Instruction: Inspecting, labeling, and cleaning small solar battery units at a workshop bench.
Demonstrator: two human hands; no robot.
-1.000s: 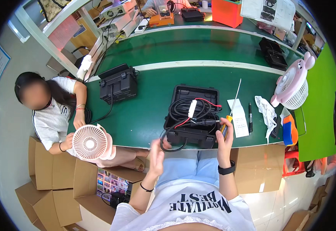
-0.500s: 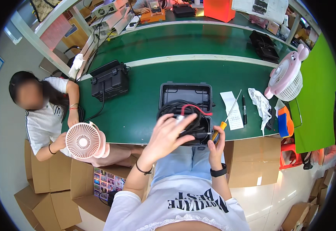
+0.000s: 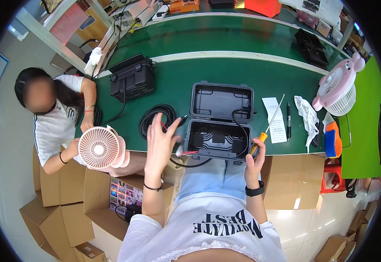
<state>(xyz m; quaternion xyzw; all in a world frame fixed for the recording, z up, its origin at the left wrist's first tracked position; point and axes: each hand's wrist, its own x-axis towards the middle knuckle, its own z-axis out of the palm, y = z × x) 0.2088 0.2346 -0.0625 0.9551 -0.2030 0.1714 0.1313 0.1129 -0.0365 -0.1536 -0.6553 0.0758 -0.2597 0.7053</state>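
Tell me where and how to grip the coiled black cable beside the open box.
Grip the coiled black cable around its left-side strands, probably best from the left: they lie bunched in a ring, exposed there, while the left hand hides part of its near side.

The left fingers hide a part of the black cable coil. Below this hand, one white piece is blurred. The right fingers cover some of the screwdriver. The upper edge cuts the red box.
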